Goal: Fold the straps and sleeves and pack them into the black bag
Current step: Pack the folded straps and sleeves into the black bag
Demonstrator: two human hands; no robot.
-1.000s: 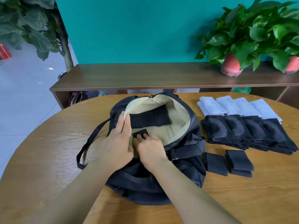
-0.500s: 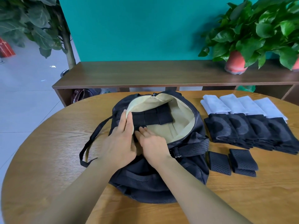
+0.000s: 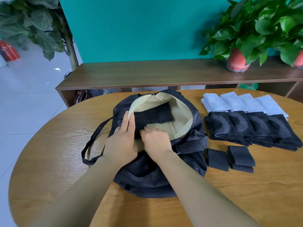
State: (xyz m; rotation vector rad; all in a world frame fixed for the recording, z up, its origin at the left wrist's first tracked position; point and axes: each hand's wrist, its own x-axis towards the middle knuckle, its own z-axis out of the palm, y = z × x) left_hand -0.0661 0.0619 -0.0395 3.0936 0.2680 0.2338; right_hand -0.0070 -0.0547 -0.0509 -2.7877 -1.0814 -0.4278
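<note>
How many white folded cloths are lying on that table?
4 white cloths, in a row at the table's far right, behind the black sleeves: leftmost, second, third, rightmost. Others may lie hidden beneath.

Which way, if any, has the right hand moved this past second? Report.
Yes: right hand went forward, deeper into the black bag, toward the folded straps inside.

A potted plant point(image 3: 237, 61) stands on a dark shelf point(image 3: 147, 74) behind the table point(image 3: 49, 153).

No text, label, brand, number or sign can be read anywhere in view.
</note>
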